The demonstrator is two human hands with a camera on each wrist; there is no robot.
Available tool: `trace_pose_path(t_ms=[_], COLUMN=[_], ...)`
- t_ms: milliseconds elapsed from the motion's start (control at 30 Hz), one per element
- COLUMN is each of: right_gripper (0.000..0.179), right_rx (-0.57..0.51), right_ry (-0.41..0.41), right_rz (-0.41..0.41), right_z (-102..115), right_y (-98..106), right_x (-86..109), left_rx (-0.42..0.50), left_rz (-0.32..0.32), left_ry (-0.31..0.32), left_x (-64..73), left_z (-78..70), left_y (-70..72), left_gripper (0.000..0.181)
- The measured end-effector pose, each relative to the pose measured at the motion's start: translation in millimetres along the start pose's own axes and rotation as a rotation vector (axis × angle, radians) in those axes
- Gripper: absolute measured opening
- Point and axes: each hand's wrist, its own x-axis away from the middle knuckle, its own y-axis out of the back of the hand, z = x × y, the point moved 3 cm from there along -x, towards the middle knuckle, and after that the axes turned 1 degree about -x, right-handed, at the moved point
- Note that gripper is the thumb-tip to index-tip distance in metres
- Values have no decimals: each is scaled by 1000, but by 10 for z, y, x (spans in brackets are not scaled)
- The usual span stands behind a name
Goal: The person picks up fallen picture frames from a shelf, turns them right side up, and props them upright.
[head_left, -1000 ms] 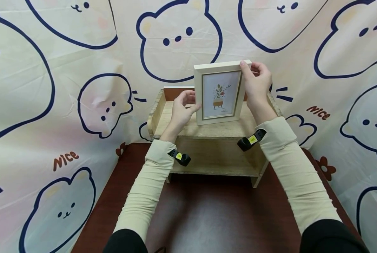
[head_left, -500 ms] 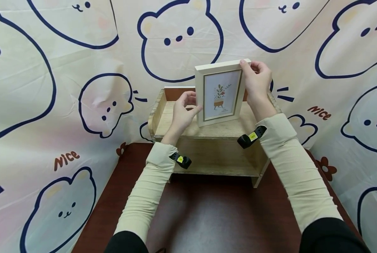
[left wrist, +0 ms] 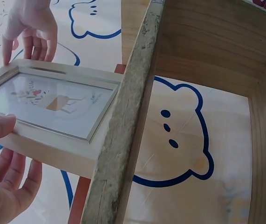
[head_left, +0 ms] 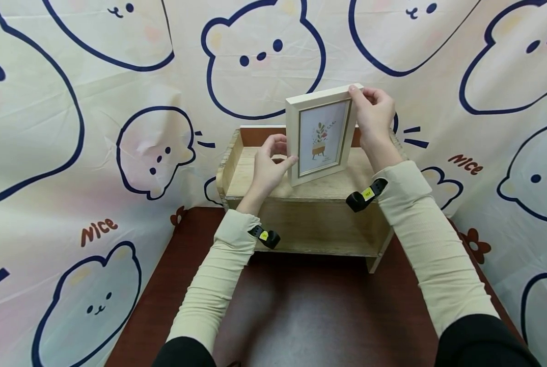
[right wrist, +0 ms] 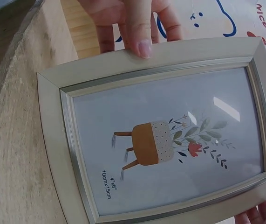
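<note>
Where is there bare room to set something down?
The table lies bare between the pale sleeves, in front of the wooden shelf. The shelf's lower board also looks free where visible. It is crowded over the upper board, where the left hand and right hand hold the picture frame.

I see a cream rectangular frame [head_left: 293,132], its plant print [right wrist: 167,142] orange, green and red on white; a pale wood-grained shelf [head_left: 324,191], red-brown along its back edge [head_left: 257,136]; cream cloth [head_left: 186,66] with navy-outlined animals.

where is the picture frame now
In the head view, the picture frame is right of centre, between left hand and right hand, at the upper shelf board.
</note>
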Motion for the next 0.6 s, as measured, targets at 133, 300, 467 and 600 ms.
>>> trace_pose_path(t_ms=[133,300,467,600], right_gripper=[22,23,22,19], right_rx=[-4,-1,-2,7], right_ry=[3,-4,-21,-19], right_rz=[6,6,8,6], right_z=[-8,-26,-32,-30], right_y=[-5,-8,-11,-20], right_x=[-15,-41,-55,-63], left_rx=[-9,-30,-35,31], left_rz=[-15,-22,1,12], left_ry=[-16,-40,-35,-68], left_x=[-17,-8,-6,-15], left_z=[85,96,14,-187], left_y=[-15,-23,-18,-19], left_gripper=[35,35,34,30])
